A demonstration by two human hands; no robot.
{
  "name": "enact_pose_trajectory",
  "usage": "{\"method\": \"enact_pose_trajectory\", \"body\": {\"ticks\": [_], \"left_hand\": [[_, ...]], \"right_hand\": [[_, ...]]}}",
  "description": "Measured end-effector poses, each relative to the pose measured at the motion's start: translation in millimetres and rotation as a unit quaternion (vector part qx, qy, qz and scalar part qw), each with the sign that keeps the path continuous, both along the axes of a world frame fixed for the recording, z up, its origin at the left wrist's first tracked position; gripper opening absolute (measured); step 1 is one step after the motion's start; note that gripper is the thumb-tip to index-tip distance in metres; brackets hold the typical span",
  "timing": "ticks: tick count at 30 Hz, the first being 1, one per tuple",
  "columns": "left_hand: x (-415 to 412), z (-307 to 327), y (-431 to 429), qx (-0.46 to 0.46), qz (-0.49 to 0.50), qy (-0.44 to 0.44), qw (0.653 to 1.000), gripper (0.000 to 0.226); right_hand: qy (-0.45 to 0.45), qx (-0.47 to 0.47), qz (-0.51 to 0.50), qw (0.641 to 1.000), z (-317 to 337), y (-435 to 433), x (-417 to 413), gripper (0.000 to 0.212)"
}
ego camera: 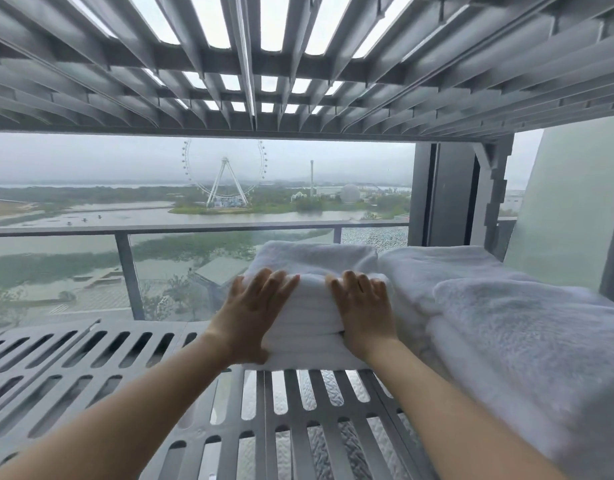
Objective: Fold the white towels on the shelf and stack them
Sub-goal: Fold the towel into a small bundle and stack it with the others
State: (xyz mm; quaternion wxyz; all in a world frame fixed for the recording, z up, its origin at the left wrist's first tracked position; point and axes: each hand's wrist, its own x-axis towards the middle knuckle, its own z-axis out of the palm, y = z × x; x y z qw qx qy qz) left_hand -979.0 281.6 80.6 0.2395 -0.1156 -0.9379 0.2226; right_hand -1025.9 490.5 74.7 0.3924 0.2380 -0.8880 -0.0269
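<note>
Folded towel stack (314, 320) sits centre frame on the slatted grey shelf (125, 358), far side toward the window. Left hand (260, 306) and right hand (362, 306) both lie flat on its near face, fingers straight and reaching over the top edge. Grip is open on both, nothing pinched. Loose towels (506, 323) are heaped at right of frame, touching the stack's right side. Upper shelf (298, 64) is overhead.

The step looks like pressing and squaring the stack. To do it well:
- Push evenly with both palms.
- Keep the layers flush at the front edge.
- Close the small dark gap between layers by the right wrist.
- Don't shove the stack along the slats or into the loose heap.

The loose towels probably still need folding.
</note>
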Motion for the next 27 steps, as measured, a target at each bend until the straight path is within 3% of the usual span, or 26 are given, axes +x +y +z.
{"method": "enact_pose_trajectory", "body": {"ticks": [6,10,13,15,18,27], "left_hand": [[10,-7,14,0.033,0.000,0.050,0.998,0.139],[7,-7,19,0.001,0.031,0.054,0.998,0.126],[5,-5,27,0.016,0.049,0.045,0.998,0.119],[8,-2,35,0.023,0.036,0.055,0.998,0.117],[12,-3,42,0.061,-0.027,0.119,0.991,0.113],[26,-4,51,0.063,-0.004,0.108,0.992,0.115]], "right_hand": [[0.056,-0.041,0.013,0.998,-15,-3,4,0.062],[0.097,-0.011,-0.001,0.995,-17,-9,8,0.067],[0.057,0.073,0.022,0.995,-12,-9,4,0.073],[-0.013,0.079,0.031,0.996,-7,-3,-3,0.078],[-0.019,0.075,0.027,0.997,5,10,-6,0.090],[-0.057,0.089,0.015,0.994,8,13,-1,0.080]]}}
